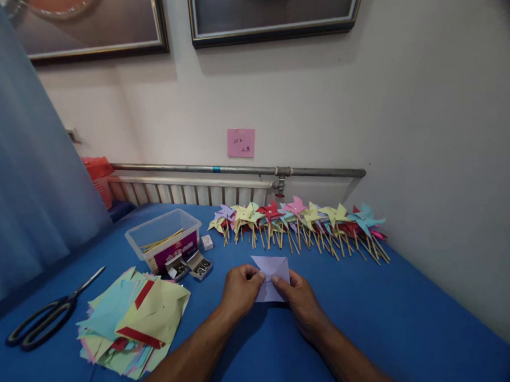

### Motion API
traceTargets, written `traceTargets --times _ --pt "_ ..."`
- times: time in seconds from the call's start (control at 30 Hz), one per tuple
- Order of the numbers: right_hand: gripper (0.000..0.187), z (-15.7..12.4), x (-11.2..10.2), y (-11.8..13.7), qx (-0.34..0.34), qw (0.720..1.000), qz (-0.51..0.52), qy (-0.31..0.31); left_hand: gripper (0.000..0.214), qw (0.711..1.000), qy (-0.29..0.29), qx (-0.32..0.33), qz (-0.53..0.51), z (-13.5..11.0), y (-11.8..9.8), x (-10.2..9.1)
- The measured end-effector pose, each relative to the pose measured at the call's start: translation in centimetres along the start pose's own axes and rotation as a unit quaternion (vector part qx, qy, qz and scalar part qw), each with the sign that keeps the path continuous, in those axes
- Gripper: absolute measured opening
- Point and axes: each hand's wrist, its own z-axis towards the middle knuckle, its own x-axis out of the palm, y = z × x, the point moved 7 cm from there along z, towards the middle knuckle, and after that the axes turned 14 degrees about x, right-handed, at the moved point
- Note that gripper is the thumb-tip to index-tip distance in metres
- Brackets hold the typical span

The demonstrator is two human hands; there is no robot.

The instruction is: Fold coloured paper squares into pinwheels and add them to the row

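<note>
A purple paper square [271, 265], with cuts running in from its corners, is held up over the blue table cover. My left hand [243, 288] pinches its left side, thumb on top. On the right side my right hand [301, 300] grips the same paper, its thumb near the middle; the fingers behind the sheet are hidden. Beyond my hands lies a row of finished paper pinwheels [311, 213] on thin sticks, in yellow, red, pink, blue and purple. To the left is a loose pile of coloured paper sheets [133, 317].
Black-handled scissors [52, 315] lie at the far left. A clear plastic box [163, 233] holds thin sticks. Two small open boxes of metal pins [200, 266] and a little white box [207, 242] stand beside it. A radiator [186, 189] and wall border the back; a blue curtain [31, 157] hangs left.
</note>
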Motion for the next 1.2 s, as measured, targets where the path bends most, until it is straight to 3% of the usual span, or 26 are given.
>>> traceTargets --times 0.37,0.67,1.2 --pt "0.050 0.7 -1.1 -0.8 0.002 0.999 -0.015 -0.052 0.018 0.999 -0.013 -0.008 -0.028 -0.2 -0.6 0.2" --pt "0.049 -0.1 -0.4 -0.1 0.005 0.999 -0.020 -0.044 0.023 0.982 -0.020 -0.072 -0.171 -0.4 -0.2 1.0" --pt "0.051 0.0 -0.3 -0.4 -0.004 0.999 -0.039 -0.031 0.019 0.990 -0.027 -0.065 -0.124 -0.4 -0.5 0.8"
